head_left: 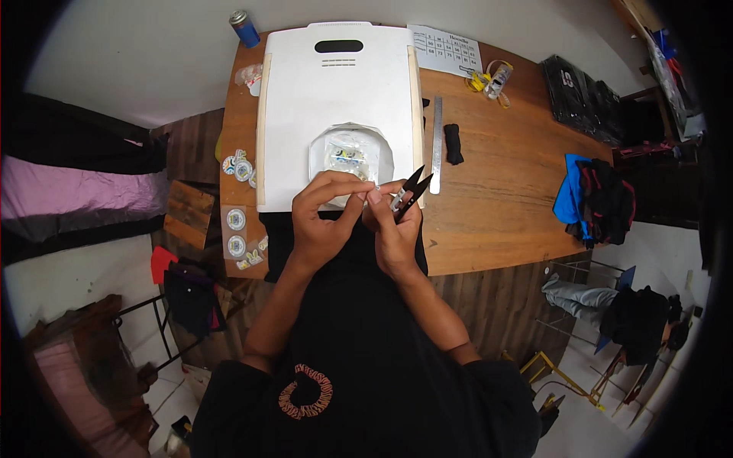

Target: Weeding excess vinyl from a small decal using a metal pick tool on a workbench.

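Black thread snips (412, 192) are tucked in my right hand (397, 237), their two pointed blades apart and aimed up and to the right. My left hand (322, 225) is closed in a pinch, its fingertips meeting those of my right hand. A tiny whitish bit shows between the fingertips, too small to name. Just beyond my hands is a shallow white many-sided tray (314, 156), with a clear plastic packet (347, 153) of small colourful pieces in it. The tray rests on a large white panel (336, 95) with a dark oval slot.
Round printed patches (237, 220) lie along the wooden table's (496, 206) left edge. A blue can (244, 29) stands at the far left corner. Right of the panel are a steel ruler (437, 145), a black cloth roll (453, 143), a printed chart (443, 49) and folded clothes (599, 198).
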### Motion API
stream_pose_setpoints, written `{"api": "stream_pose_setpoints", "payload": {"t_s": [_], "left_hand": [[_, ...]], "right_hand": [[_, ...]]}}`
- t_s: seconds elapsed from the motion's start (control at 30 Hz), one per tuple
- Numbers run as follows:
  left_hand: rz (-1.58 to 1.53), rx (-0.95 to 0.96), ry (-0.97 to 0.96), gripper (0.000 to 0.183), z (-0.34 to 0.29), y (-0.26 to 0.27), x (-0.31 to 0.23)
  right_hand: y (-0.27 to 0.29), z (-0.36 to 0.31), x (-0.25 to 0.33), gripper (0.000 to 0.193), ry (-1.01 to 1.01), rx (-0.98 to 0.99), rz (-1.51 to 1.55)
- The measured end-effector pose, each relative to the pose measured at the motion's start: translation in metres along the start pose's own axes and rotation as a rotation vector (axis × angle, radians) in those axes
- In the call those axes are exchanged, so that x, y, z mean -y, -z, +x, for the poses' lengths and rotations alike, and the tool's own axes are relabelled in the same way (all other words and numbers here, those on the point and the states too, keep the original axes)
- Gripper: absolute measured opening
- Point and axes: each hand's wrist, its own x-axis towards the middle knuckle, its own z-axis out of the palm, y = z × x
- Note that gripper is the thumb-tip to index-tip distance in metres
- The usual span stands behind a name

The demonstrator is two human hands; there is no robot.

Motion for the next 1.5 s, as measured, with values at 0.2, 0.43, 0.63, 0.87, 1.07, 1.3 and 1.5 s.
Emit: {"api": "stream_pose_setpoints", "payload": {"t_s": [0.2,0.43,0.63,0.87,1.07,1.3,1.5], "left_hand": [[-0.232,-0.010,0.094,0.018,-0.006,-0.002,-0.004],[-0.180,-0.004,0.052,0.019,0.001,0.003,-0.035],[-0.120,0.001,0.002,0.020,0.005,0.004,-0.048],[-0.102,0.011,0.008,0.021,0.005,0.004,-0.047],[-0.084,0.015,-0.004,0.022,0.004,0.003,-0.045],[-0.092,0.017,0.011,0.022,0.006,0.003,-0.045],[-0.113,0.030,0.015,0.022,0.007,0.002,-0.043]], "right_hand": [[0.016,-0.007,0.014,0.028,-0.044,0.215,-0.116],[0.021,-0.027,0.031,0.032,-0.024,0.349,-0.056],[0.026,-0.029,0.034,0.036,-0.001,0.443,-0.131],[0.022,-0.026,0.036,0.034,0.004,0.442,-0.132],[0.023,-0.024,0.034,0.032,0.015,0.426,-0.136],[0.022,-0.024,0.032,0.030,0.004,0.420,-0.124],[0.023,-0.021,0.032,0.029,0.022,0.418,-0.123]]}}
